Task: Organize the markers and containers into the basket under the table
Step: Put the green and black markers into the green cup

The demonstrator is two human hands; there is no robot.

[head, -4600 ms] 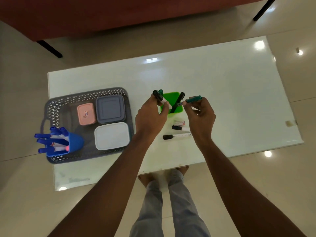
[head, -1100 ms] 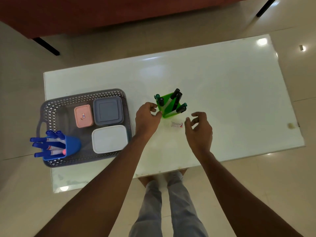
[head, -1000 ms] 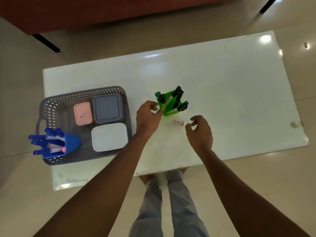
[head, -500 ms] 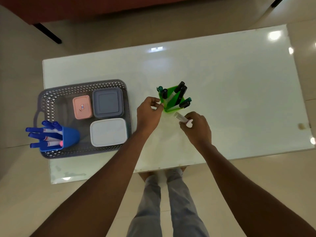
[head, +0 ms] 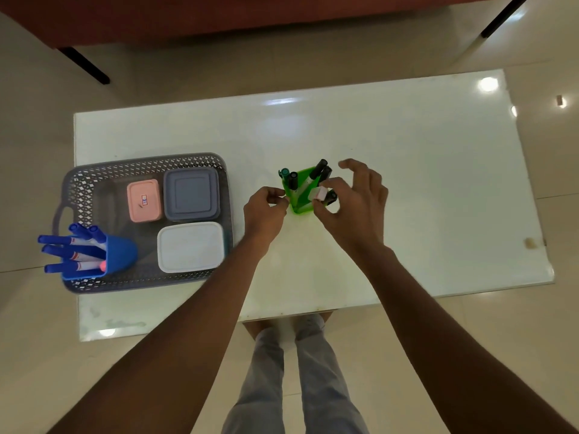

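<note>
- Head view: right hand (head: 354, 208) was pinching a small white marker (head: 317, 193) between thumb and forefinger, right over the green holder (head: 300, 202) mid-table (head: 407, 151), other fingers spread.
- Left hand (head: 264, 211) was curled up, fingertips touching the holder's left side.
- Dark markers (head: 318, 169) stuck up out of the holder.
- Way off left, the grey basket (head: 94, 177) had three lidded containers (head: 191, 194) plus a blue cup (head: 117, 255) of blue markers (head: 72, 249).

A green holder (head: 300, 195) stands upright near the desk's (head: 407, 170) middle, dark-capped markers (head: 319, 170) leaning inside. At the left edge a grey perforated basket (head: 94, 180) holds pink (head: 144, 200), grey (head: 191, 194) and white lidded boxes (head: 191, 246). In its near-left corner is a blue cup (head: 117, 256) of blue markers (head: 67, 247).
</note>
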